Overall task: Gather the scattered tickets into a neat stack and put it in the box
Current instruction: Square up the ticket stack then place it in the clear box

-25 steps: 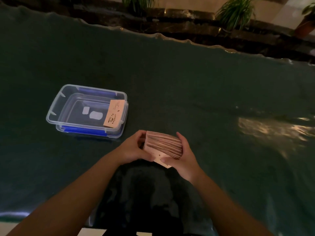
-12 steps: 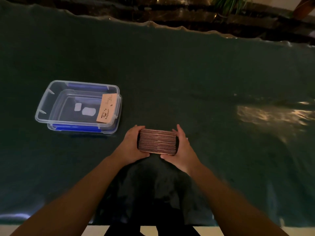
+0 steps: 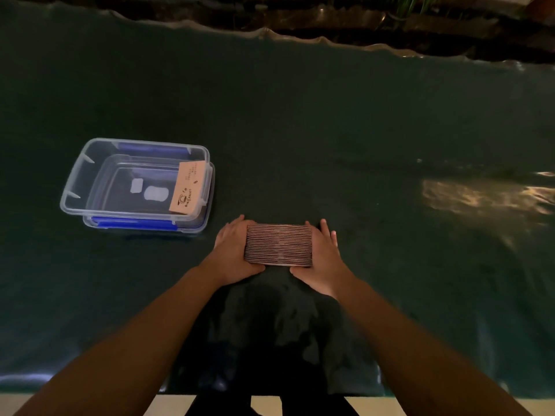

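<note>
Leftmost, your clear plastic box with blue clips holds one tan ticket against its right wall; nearer you, your left hand and right hand clasp the squared stack of brown tickets, edge-up on the dark green tablecloth.

Both hands pressed inward, facing each other

The left hand and right hand sit at frame centre, palms turned inward, fingers extended forward, bare forearms converging from the lower corners.

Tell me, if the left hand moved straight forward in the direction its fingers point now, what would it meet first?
Probably nothing. The left hand, pressed on the ticket stack, points away from the person over bare green cloth. The clear box lies off to its left, apparently outside that line.
</note>
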Demonstrator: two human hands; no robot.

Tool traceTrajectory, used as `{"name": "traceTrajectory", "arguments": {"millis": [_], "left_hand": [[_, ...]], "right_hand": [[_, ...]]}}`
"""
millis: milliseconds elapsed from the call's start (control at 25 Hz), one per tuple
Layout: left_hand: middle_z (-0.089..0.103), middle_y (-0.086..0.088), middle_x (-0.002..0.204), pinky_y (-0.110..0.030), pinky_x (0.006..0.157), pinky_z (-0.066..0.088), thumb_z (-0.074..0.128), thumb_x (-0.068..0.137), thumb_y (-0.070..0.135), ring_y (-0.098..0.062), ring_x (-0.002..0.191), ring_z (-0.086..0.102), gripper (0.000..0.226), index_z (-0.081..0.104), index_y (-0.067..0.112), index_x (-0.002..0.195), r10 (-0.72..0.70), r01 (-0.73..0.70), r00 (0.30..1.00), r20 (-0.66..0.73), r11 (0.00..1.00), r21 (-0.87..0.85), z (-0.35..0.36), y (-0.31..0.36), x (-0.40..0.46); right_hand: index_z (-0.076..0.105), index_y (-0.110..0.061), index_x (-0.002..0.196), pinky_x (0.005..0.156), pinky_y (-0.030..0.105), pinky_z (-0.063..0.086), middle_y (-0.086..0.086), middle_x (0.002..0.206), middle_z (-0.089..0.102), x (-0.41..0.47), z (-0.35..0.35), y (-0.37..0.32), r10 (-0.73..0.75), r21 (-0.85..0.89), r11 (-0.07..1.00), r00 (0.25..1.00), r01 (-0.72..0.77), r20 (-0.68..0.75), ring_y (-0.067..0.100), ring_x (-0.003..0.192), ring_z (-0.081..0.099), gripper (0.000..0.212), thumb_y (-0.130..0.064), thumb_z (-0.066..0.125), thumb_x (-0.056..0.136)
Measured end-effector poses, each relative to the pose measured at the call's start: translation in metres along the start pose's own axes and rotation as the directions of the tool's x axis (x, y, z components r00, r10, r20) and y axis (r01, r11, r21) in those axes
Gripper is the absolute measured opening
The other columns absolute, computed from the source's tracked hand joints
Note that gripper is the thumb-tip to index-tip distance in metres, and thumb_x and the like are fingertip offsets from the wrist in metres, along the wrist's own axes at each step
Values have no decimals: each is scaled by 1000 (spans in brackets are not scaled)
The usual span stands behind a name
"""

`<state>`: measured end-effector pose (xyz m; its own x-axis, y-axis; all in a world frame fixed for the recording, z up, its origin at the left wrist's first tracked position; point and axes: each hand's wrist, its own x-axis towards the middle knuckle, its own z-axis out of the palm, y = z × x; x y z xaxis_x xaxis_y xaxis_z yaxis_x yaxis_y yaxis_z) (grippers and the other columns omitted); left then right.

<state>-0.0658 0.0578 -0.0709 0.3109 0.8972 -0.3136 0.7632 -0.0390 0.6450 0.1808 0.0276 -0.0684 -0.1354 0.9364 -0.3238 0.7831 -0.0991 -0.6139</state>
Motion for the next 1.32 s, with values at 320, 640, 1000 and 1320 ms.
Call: {"name": "traceTrajectory", "arguments": {"millis": [320,640,1000,1320], "left_hand": [[34,-2,152,-50,121,22,89,57,52,-23,144,25,113,25,33,148,-24,24,1000,-5,1000,-9,-6,3,1],[41,3,144,-44,115,28,94,58,46,-18,138,28,101,38,30,141,-15,15,1000,6,1000,-26,-13,6,1],[71,20,120,-28,87,59,100,52,26,-3,113,67,92,50,39,129,-91,154,986,139,810,-565,-60,34,-41],[66,-26,129,-45,85,61,84,68,9,-41,121,65,78,52,10,140,-237,-49,967,-94,189,-981,-52,85,-91]], "right_hand": [[21,-24,160,126,57,21,0,160,33,4,-6,-6,42,-81,996,999,-43,-14,20,150,17,111,-43,82,69],[34,-21,151,116,49,34,-1,147,47,9,-7,-5,62,-64,996,998,-61,10,22,137,38,101,-43,85,67],[50,-33,129,102,35,54,-10,129,67,-9,-41,-36,71,485,846,948,-223,312,13,126,62,92,-16,99,53],[41,-45,132,97,45,61,-5,131,66,-42,-58,-95,-42,658,702,907,-272,419,22,118,67,99,-28,97,52]]}}
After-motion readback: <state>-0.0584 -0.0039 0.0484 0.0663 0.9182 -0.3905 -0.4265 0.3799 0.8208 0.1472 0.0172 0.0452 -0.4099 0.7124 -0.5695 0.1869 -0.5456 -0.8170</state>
